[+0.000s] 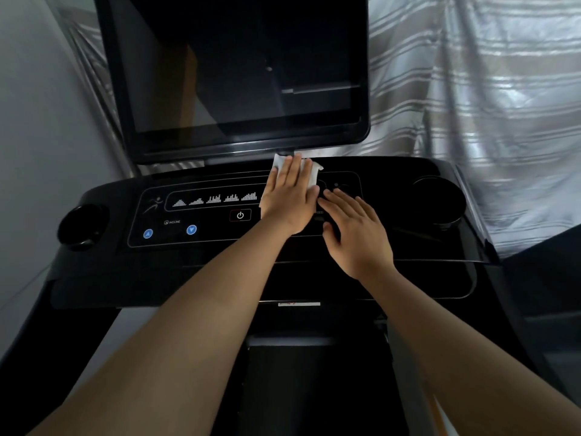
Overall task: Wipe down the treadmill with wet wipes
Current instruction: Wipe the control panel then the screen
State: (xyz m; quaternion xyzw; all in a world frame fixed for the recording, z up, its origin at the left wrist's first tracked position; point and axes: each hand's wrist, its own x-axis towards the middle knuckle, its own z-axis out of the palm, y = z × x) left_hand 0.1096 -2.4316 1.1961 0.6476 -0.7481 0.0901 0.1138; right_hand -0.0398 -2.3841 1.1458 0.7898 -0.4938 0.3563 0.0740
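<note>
The black treadmill console [201, 234] fills the middle of the head view, with a dark screen [239, 67] standing above it. A white wet wipe [309, 174] lies flat on the console's upper middle, just below the screen. My left hand [287, 199] presses on the wipe with straight fingers, covering most of it. Just to its right, my right hand [355, 228] rests flat on the console panel, fingers straight, touching no wipe.
Round cup holders sit at the console's left end [82, 226] and right end [438, 198]. A power button [240, 215] and two blue incline buttons [169, 231] lie left of my hands. A striped curtain [490, 105] hangs behind. The belt [314, 388] runs below.
</note>
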